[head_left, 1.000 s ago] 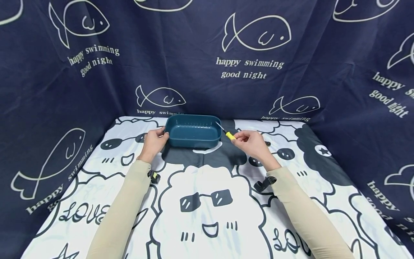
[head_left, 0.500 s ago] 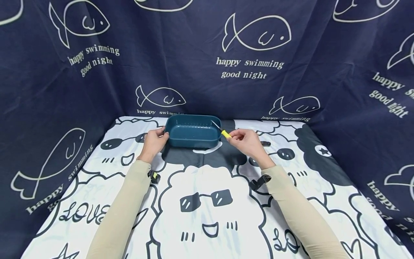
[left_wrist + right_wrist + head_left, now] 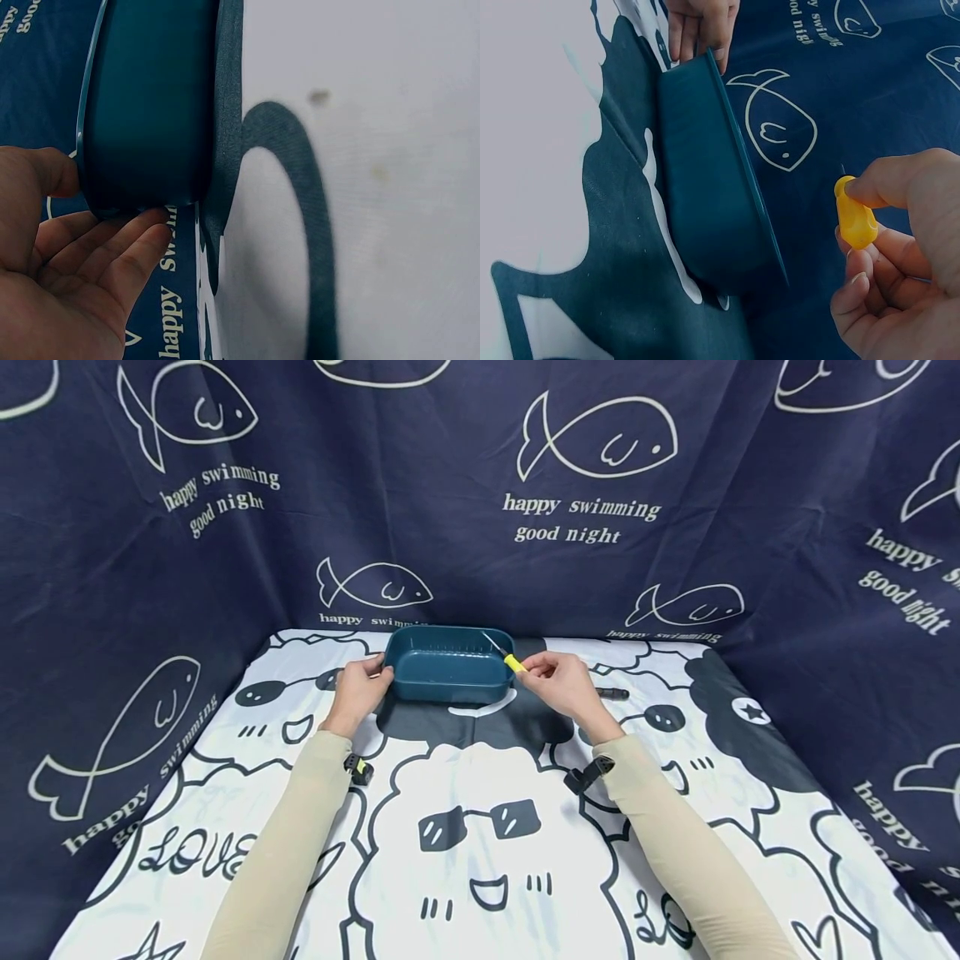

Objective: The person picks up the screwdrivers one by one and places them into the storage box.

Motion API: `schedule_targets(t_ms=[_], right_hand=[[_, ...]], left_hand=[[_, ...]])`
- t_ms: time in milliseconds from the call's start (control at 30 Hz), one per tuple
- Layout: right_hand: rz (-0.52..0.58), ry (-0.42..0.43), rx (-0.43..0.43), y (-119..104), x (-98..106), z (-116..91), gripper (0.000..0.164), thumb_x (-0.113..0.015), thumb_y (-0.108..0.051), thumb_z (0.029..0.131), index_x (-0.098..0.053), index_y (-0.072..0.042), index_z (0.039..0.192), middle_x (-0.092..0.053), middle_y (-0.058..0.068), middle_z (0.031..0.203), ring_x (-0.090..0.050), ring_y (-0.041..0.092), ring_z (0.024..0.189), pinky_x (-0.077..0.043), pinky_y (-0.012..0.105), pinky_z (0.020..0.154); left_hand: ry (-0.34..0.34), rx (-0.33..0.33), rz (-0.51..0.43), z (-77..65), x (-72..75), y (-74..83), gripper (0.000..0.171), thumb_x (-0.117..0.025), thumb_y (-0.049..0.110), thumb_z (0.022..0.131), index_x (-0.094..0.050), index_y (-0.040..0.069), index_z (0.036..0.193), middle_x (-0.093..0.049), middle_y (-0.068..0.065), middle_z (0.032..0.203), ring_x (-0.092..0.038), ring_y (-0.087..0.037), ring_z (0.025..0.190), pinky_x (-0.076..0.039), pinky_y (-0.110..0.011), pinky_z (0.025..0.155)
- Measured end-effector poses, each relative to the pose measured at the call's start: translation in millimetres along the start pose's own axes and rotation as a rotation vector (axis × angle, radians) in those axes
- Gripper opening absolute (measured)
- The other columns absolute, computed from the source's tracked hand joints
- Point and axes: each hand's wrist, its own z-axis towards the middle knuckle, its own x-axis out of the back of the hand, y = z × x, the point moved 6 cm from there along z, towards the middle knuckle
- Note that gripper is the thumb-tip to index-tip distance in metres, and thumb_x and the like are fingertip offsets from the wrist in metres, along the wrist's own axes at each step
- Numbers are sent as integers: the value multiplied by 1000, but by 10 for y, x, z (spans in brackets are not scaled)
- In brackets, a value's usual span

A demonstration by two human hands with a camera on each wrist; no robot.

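Note:
A dark teal plastic bin stands at the far side of the cloth. My left hand holds its left end, the thumb at the rim and the fingers against the outer wall; in the left wrist view that hand shows beside the bin's wall. My right hand pinches a small screwdriver by its yellow handle, near the bin's right end. Its thin shaft slants up and left over the bin's inside. In the right wrist view, thumb and fingers grip the yellow handle.
A short black cylindrical object lies on the cloth behind my right wrist. The white cloth with sheep drawings covers the table. Navy curtains with fish prints hang close behind the bin and at both sides.
My right hand has moved left with the screwdriver, bringing its shaft farther over the bin. More of the black object shows now. My left hand and the bin have stayed in place.

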Motion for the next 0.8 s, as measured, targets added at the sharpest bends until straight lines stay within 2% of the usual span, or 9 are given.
schedule_targets(t_ms=[467, 800], right_hand=[[7, 1, 14, -86, -113, 114, 20, -75, -28, 93, -76, -11, 102, -71, 4, 87, -59, 20, 78, -48, 28, 63], [7, 22, 73, -171, -210, 176, 19, -77, -25, 90, -76, -9, 99, -70, 3, 83, -59, 19, 75, -47, 29, 62]], left_hand=[[-3, -5, -11, -2, -6, 6, 49, -62, 25, 101, -58, 5, 146, -70, -19, 130, -69, -32, 119, -56, -48, 100], [5, -14, -10, 8, -7, -14, 49, -62, 25, 101, -58, 4, 145, -70, -19, 129, -69, -32, 118, -57, -47, 100]])
